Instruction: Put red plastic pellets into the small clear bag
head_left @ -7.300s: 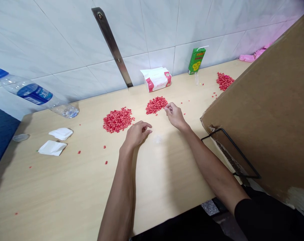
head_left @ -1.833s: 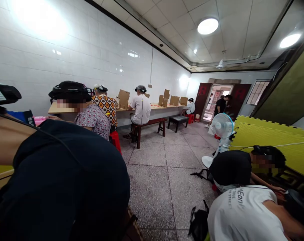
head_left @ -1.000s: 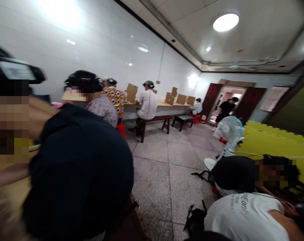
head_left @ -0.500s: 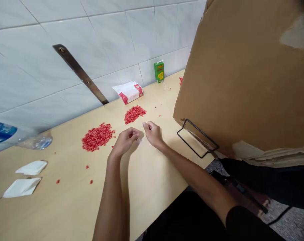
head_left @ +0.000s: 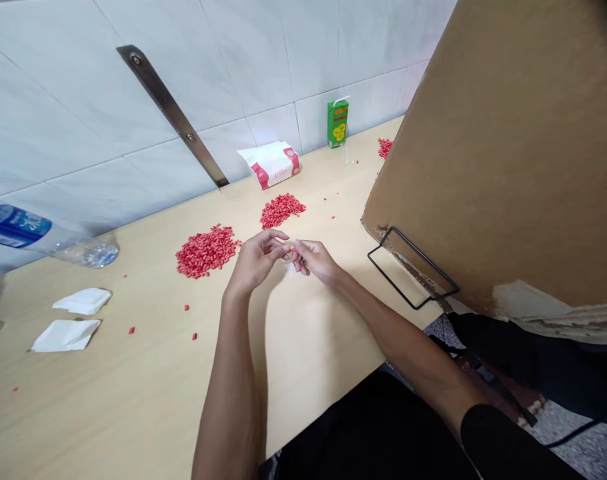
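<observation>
My left hand [head_left: 262, 259] and my right hand [head_left: 316, 259] meet above the table, fingertips almost touching. A tiny red piece [head_left: 294, 249] shows at the pinched thumb and finger of my right hand. The left thumb and fingers are curled together beside it; what they hold, if anything, is too small to make out. Left of my hands lies a large pile of red pieces [head_left: 207, 251]. A smaller red pile [head_left: 282, 210] sits just beyond my fingers. Loose red pieces [head_left: 194, 337] are scattered to the left.
A tissue pack [head_left: 273, 165] and a green drink carton [head_left: 337, 125] stand by the wall. At left are a plastic bottle [head_left: 91, 252] and folded tissues [head_left: 66, 335]. A large cardboard sheet [head_left: 483, 153] with a black wire handle [head_left: 413, 267] rises at right.
My hands have come together, and the red piece now shows at my right fingertips. The view has shifted, so the table's things appear higher and further right.
</observation>
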Tool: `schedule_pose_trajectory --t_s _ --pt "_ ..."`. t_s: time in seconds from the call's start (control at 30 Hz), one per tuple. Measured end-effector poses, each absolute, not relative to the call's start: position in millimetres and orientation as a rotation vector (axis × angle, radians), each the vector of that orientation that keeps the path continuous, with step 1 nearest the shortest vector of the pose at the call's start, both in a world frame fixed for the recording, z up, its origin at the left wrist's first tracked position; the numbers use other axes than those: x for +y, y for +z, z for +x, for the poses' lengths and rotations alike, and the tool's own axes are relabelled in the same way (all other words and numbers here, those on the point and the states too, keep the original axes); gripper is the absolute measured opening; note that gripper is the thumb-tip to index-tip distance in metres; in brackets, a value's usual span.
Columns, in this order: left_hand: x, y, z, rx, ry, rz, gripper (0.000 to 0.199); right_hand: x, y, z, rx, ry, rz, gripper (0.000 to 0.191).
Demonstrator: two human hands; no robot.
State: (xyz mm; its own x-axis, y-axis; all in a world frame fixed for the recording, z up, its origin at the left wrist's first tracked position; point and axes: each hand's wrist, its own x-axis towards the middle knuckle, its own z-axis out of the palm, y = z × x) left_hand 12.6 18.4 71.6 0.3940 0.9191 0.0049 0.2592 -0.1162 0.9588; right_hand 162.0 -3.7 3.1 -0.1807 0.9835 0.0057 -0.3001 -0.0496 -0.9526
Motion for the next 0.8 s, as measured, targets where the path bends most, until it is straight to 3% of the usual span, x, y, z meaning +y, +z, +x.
schedule_pose_trajectory --t_s 0.6,0.8 --pt "19.2 65.5 17.6 1.057 0.761 1.716 0.027 0.1 -0.6 161.6 -1.12 1.407 -0.911 0.065" --pt "20.1 64.9 16.6 1.077 0.739 1.692 0.034 -1.0 -2.3 161.4 -1.14 1.356 -0.97 0.065"
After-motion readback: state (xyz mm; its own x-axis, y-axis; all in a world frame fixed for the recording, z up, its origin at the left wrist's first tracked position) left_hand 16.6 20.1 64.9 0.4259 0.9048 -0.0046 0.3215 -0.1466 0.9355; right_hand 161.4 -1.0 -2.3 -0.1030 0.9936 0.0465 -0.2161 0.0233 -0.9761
